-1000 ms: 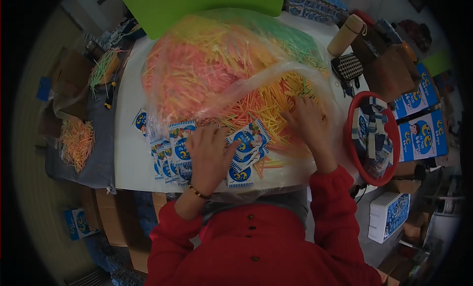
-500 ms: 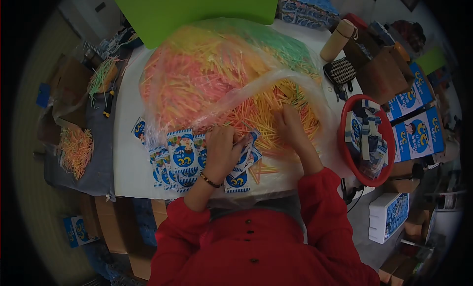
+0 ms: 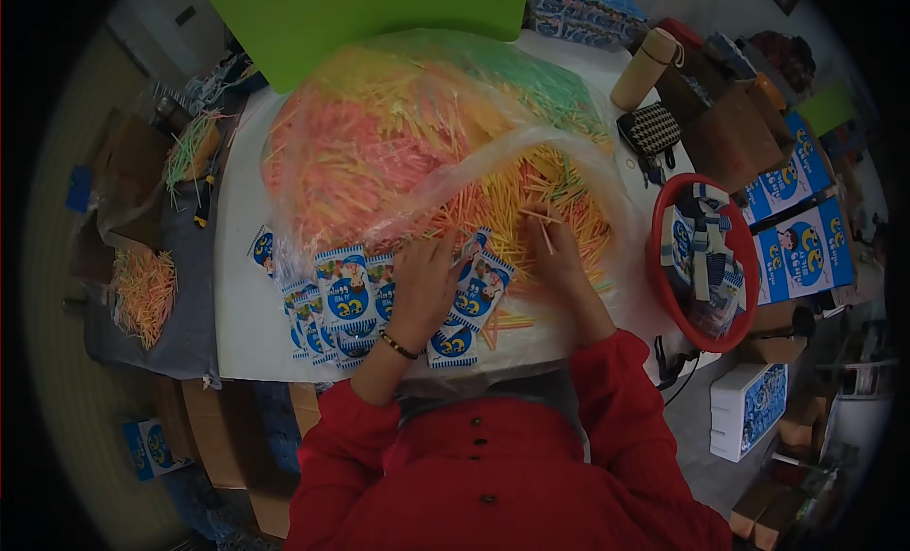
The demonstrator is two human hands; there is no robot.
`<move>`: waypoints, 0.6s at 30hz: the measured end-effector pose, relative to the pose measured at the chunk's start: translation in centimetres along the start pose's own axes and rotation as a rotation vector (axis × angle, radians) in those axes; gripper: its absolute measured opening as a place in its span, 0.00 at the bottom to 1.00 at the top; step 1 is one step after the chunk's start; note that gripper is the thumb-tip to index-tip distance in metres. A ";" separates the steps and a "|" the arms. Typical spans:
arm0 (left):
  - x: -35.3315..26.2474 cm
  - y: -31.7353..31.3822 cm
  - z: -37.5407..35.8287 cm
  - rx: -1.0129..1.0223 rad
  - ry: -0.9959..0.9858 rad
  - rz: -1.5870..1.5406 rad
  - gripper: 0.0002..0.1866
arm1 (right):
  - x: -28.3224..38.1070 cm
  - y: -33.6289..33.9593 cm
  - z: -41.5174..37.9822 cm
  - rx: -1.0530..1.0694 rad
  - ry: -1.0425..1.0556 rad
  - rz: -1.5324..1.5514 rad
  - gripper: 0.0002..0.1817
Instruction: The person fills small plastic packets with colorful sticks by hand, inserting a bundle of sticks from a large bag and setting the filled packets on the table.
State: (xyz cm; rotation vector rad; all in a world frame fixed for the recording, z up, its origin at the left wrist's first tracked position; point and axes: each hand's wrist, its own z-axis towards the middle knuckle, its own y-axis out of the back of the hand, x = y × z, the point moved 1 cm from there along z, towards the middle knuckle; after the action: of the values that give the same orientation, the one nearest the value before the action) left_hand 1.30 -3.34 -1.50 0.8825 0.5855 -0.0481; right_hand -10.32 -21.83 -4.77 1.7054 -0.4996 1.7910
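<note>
A large clear plastic bag (image 3: 313,186) lies open on the table, heaped with thin pink, yellow, orange and green sticks (image 3: 379,157). At its near right opening, my right hand (image 3: 559,252) pinches a few pale thin sticks (image 3: 543,224), which poke out above the fingers. My left hand (image 3: 424,284) rests palm down among small blue-and-white printed packets (image 3: 343,290), its fingers stretched toward the bag. Just right of it, a tilted packet (image 3: 482,290) lies over another packet (image 3: 453,346). What is under the left palm is hidden.
A red basket (image 3: 657,266) with packets and cloth stands at the table's right edge. Behind it are a tan bottle (image 3: 646,72) and a checked pouch (image 3: 650,131). A green board (image 3: 379,20) rises at the back. More sticks (image 3: 145,295) lie on a grey surface at left.
My right hand has come out of the heap slightly, now showing sticks between its fingers. My left hand's fingers have straightened over the packets. The tilted packet beside it lies flatter and more visible.
</note>
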 end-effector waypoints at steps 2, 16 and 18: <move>-0.2 0.2 0.1 -0.039 0.029 0.088 0.15 | -0.9 0.7 1.6 -0.063 -0.013 0.180 0.09; -1.4 0.1 -2.8 0.291 0.623 -0.918 0.15 | 1.9 1.2 -1.1 0.223 0.231 -0.980 0.29; -1.2 -0.8 -3.4 0.223 0.509 -0.638 0.19 | 1.1 0.6 -0.4 0.272 0.024 -1.084 0.31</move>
State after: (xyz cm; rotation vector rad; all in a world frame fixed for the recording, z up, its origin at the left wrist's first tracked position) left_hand -1.47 -1.54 -3.11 0.8950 1.3451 -0.4838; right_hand -10.99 -21.80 -3.67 1.6135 0.6263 1.0734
